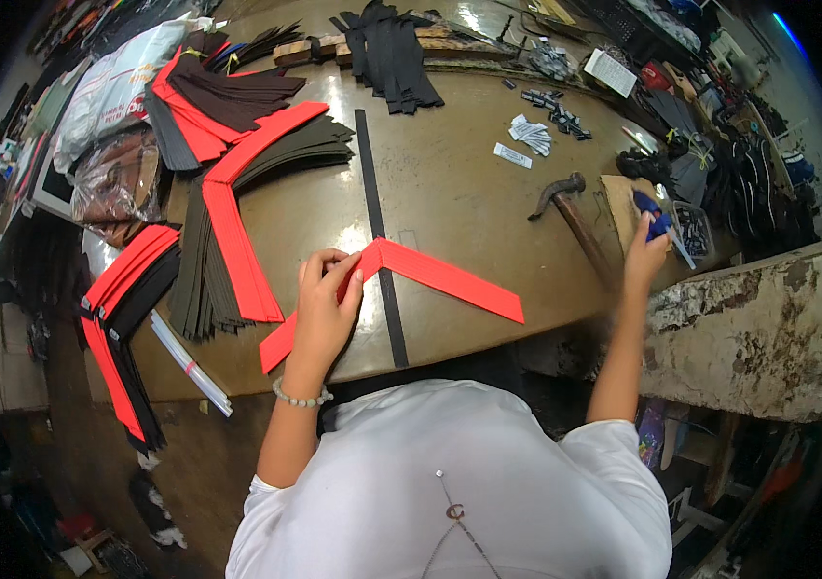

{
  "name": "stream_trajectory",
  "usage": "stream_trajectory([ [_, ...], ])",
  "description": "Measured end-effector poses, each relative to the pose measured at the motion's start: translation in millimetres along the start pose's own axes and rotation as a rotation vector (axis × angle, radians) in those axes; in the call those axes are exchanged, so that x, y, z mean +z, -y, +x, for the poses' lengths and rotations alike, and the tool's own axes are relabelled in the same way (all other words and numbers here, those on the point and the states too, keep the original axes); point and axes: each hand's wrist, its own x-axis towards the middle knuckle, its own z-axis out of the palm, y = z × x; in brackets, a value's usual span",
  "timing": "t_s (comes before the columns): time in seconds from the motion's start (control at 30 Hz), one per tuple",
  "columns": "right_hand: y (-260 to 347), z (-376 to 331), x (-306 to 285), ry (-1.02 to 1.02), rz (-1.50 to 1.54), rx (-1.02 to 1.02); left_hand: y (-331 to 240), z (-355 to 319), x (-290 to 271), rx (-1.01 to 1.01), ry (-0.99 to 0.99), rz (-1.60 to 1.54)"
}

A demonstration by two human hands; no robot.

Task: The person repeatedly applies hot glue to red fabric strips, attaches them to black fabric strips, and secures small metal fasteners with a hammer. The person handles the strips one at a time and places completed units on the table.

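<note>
My left hand [326, 307], with a beaded bracelet at the wrist, is closed on a bent stack of red strips [450, 280] near its corner. The stack forms a wide V and lies across a long black strip [372, 183] on the table. Out to the right, the fingers of my right hand [646, 259] are closed round a blue-handled tool [657, 227]. A pale blade-like part points down from it; its exact kind is hard to make out. Beside that hand lies a hammer [580, 227] with a wooden handle.
Fanned red and dark strip bundles [237, 241] lie at the left, with white strips [189, 362] tied near the edge. Black strips [392, 63] sit at the back. Small labels [530, 135], black clips [558, 111] and a box of small metal parts [693, 232] are at the right.
</note>
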Motion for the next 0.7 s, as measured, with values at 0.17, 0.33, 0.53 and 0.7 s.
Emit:
stream_trajectory([
  [0.17,-13.1,9.7,-58.9,0.352,-0.601,-0.049,-1.5,0.2,-0.6,0.008,-0.003,0.011],
  [0.33,40.9,42.7,13.7,0.492,0.181,-0.386,-2.7,1.3,-0.2,0.002,0.001,0.017],
  [0.53,50.9,111.7,188.2,0.535,-0.012,-0.476,-3.8,-0.5,-1.4,0.012,-0.006,0.006],
  [0.7,57.1,125.2,208.7,0.61,-0.3,-0.552,-4.1,0.3,-2.7,0.002,-0.004,-0.021],
])
